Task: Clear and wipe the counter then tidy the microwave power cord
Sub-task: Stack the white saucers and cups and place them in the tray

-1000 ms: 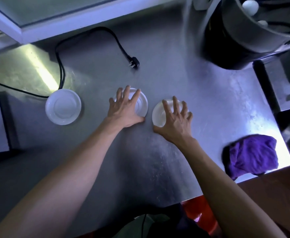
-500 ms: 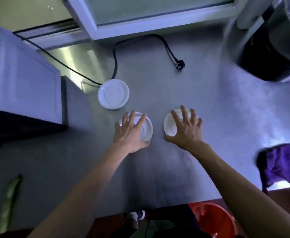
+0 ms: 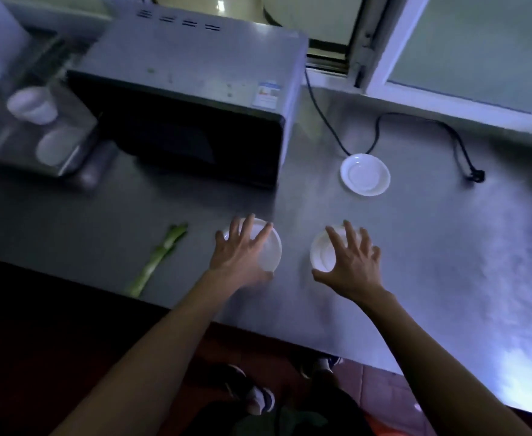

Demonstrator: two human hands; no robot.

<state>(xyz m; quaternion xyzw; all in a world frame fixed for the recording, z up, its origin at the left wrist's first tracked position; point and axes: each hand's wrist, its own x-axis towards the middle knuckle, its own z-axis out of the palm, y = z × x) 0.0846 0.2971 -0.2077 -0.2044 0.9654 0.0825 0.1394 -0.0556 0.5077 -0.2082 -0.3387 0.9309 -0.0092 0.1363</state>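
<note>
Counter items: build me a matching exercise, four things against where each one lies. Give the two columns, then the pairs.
Things
1. free saucer
2. green stalk
3. plug
4. microwave

Places
A. at the far left of the counter, against the back
B. lying near the front edge, left of the left hand
C. far right, at the loose end of the black cord
D. beyond the right hand, with the cord's loop behind it

Pairs: 1-D, 2-B, 3-C, 4-A
</note>
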